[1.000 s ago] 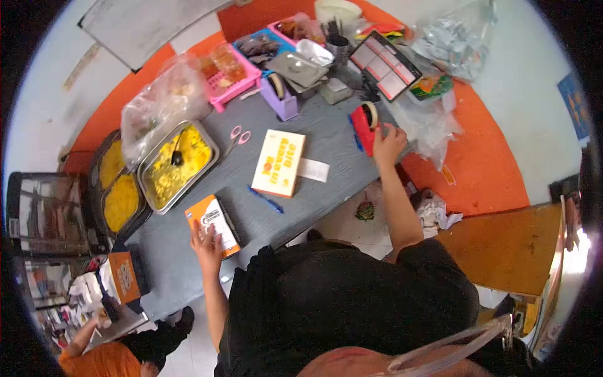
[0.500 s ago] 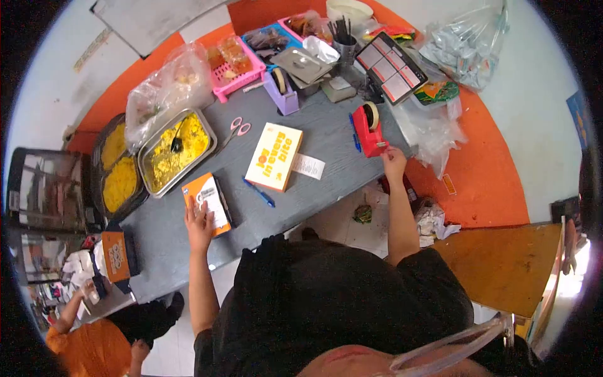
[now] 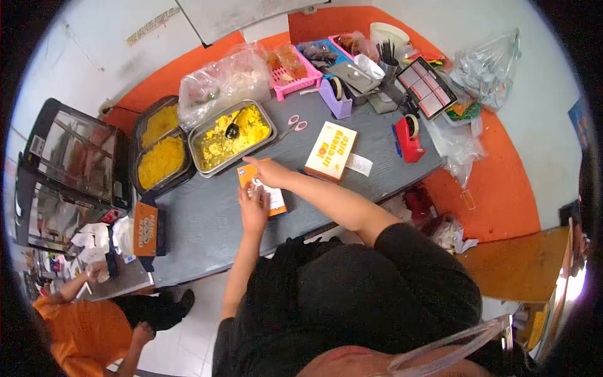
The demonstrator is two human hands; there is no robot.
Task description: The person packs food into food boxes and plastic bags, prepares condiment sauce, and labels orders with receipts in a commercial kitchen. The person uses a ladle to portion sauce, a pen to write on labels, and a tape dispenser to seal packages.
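Note:
A small orange-and-white box (image 3: 276, 202) lies on the grey table in front of me, partly hidden by both hands. My left hand (image 3: 254, 208) rests on its near left side with the fingers spread. Reaching across from the right, my right hand (image 3: 269, 172) lies on the far end of the box, thumb stretched out; its other fingertips are partly hidden, and I see no tape in them. To the right sits a yellow-and-white box (image 3: 331, 151) with printed words, a paper slip (image 3: 358, 164) beside it. A red tape dispenser (image 3: 410, 139) stands near the table's right end.
A metal tray of yellow food (image 3: 201, 164) and a black two-part tray (image 3: 164, 184) stand at the left. Behind lie pink scissors (image 3: 298, 123), a purple tape dispenser (image 3: 336, 100) and a pink basket (image 3: 298, 85). A person in orange (image 3: 94, 336) works at lower left.
My right hand has left the red tape dispenser and moved left onto the orange-and-white box. My left hand stays on that box. The view has shifted, so the table sits farther right.

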